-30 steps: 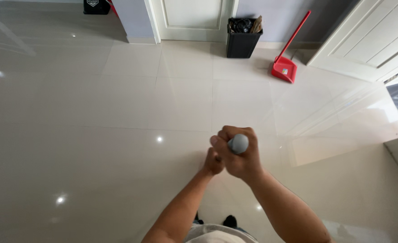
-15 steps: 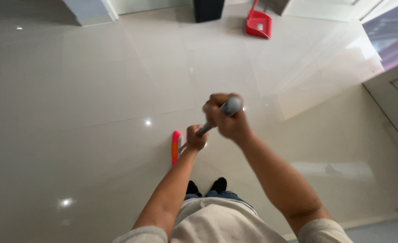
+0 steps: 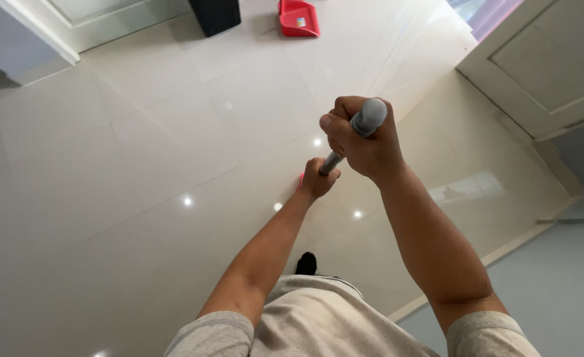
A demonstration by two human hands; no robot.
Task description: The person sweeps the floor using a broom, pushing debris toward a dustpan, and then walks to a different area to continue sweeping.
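I hold a grey broom handle (image 3: 367, 118) upright over a glossy cream tiled floor (image 3: 140, 165). My right hand (image 3: 363, 142) is shut around the top end of the handle. Lower down, my left hand (image 3: 317, 179) grips the same handle. A sliver of the red broom head (image 3: 300, 178) shows just left of my left hand; the rest is hidden behind my hands. One dark foot (image 3: 306, 263) shows below my arms.
A red dustpan (image 3: 298, 18) lies on the floor at the top, next to a black bin (image 3: 217, 14). A white door (image 3: 543, 59) stands at the upper right, a white door frame (image 3: 34, 36) at the upper left.
The view has swung and tilted. The red broom head, plainly visible on the floor half a second ago, is now almost hidden behind my left hand. Both hands keep their grip.
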